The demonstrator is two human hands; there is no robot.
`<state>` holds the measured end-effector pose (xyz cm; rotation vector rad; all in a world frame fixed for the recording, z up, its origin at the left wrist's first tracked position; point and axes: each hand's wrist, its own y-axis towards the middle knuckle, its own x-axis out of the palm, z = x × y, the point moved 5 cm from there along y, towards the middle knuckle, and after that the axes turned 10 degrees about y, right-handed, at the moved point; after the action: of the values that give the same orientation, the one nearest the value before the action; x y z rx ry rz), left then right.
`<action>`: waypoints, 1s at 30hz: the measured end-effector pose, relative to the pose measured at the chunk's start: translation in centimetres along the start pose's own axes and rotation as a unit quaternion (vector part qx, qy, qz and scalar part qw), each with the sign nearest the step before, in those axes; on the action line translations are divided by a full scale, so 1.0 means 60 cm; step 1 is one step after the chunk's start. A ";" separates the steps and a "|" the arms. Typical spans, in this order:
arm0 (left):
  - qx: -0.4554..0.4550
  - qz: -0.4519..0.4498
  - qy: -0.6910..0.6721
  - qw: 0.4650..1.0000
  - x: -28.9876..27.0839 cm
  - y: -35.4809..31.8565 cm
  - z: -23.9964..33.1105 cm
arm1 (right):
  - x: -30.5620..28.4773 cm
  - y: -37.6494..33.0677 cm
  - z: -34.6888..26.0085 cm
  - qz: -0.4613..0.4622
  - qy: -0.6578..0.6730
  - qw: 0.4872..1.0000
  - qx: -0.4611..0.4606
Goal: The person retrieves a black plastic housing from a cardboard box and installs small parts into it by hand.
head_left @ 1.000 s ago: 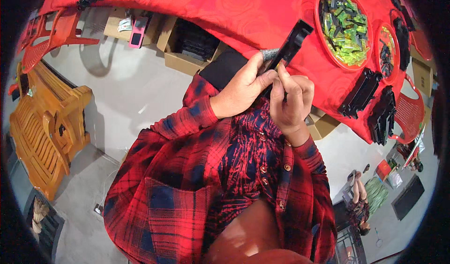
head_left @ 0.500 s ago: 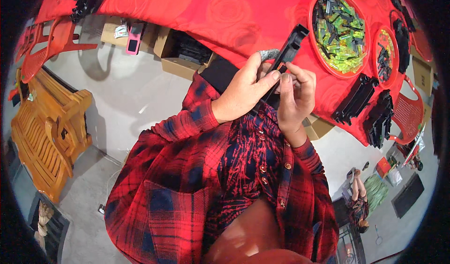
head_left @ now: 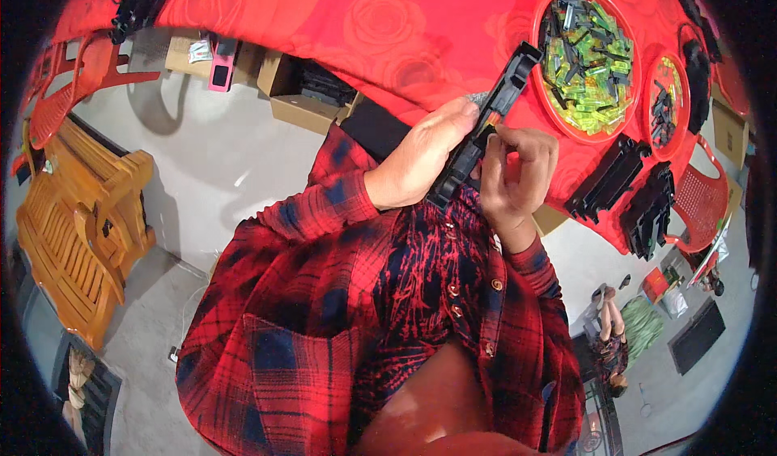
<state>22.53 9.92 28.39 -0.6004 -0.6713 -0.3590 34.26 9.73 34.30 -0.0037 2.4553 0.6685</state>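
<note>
Black elongated housing (head_left: 508, 86) was clasped aslant in the left hand (head_left: 421, 161), at the edge of the red tablecloth (head_left: 453, 35); its right side was met by the half-curled right hand (head_left: 522, 169); anything pinched could not be told.

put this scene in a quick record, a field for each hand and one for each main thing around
left hand: holds the black part
right hand: fingertips at the black part's side; whether they pinch a small piece is unclear
black part: long, slanted, upper end near the big tray
big tray: red, round, full of green and dark pieces
small tray: red, right of the big tray, mostly dark pieces
table: red cloth
near table edge: two groups of black bars
</note>
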 end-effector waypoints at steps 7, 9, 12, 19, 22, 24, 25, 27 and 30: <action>0.020 0.052 0.016 0.998 -0.010 0.007 -0.001 | 0.008 0.002 0.001 0.007 0.005 0.999 -0.045; 0.014 0.063 0.022 0.998 -0.013 0.007 -0.003 | 0.010 0.002 0.000 0.009 0.012 0.998 -0.068; 0.045 0.072 0.043 0.995 -0.019 0.008 -0.001 | 0.015 0.004 0.003 0.006 0.022 0.997 -0.078; 0.048 0.093 -0.017 0.994 -0.012 0.004 0.009 | 0.025 0.004 0.008 0.005 0.036 0.995 -0.088; 0.040 0.095 -0.028 0.994 -0.018 0.003 0.004 | 0.025 0.002 0.010 -0.001 0.047 0.996 -0.079; 0.037 0.087 -0.033 0.995 -0.022 0.003 -0.002 | 0.024 0.001 0.010 0.003 0.041 0.996 -0.079; 0.039 0.088 -0.027 0.995 -0.023 0.004 -0.003 | 0.024 0.000 0.010 0.003 0.042 0.996 -0.079; 0.040 0.088 -0.021 0.995 -0.023 0.004 -0.004 | 0.023 -0.001 0.010 0.004 0.027 0.997 -0.072; 0.038 0.088 -0.013 0.995 -0.024 0.004 -0.007 | 0.021 -0.002 0.009 -0.008 0.013 0.997 -0.070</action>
<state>21.78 10.04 27.07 -0.5879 -0.6493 -0.1605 33.51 10.08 33.19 -0.0863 2.4247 0.8369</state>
